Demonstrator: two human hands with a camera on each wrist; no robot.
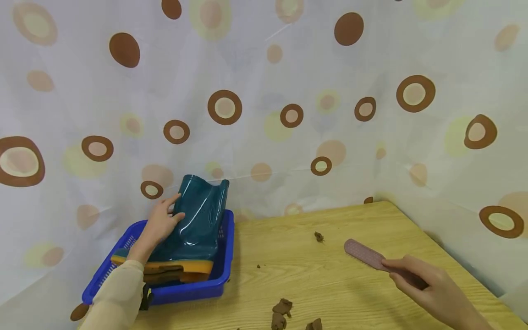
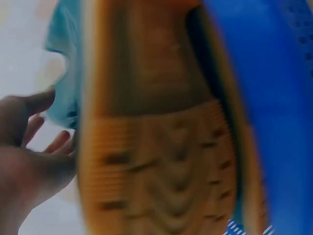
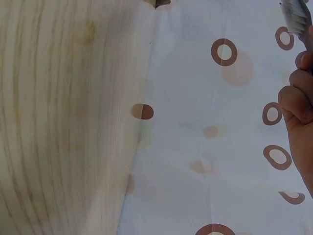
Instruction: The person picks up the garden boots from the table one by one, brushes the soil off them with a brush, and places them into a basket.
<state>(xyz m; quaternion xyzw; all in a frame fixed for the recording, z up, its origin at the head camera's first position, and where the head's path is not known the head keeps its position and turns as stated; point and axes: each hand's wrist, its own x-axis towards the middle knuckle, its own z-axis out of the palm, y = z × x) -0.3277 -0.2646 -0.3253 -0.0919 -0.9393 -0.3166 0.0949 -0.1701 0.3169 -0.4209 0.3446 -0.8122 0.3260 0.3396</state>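
Observation:
A dark green rubber boot (image 1: 194, 224) with an orange sole (image 1: 181, 265) lies in a blue plastic basket (image 1: 226, 256), its shaft leaning up at the back. My left hand (image 1: 158, 222) is at the left edge of the shaft, thumb and fingers spread and not curled round it. In the left wrist view the ribbed tread (image 2: 166, 166) fills the middle, blurred, with the left hand (image 2: 34, 152) beside it. My right hand (image 1: 433, 284) grips the handle of a scrub brush (image 1: 365, 253) above the table, and its pale bristles (image 3: 294, 17) show in the right wrist view.
Brown mud clumps (image 1: 282, 307) lie on the wooden table (image 1: 288, 256) near its front, with another clump (image 1: 319, 236) farther back. A patterned curtain (image 1: 264, 137) hangs behind the table and along its right side.

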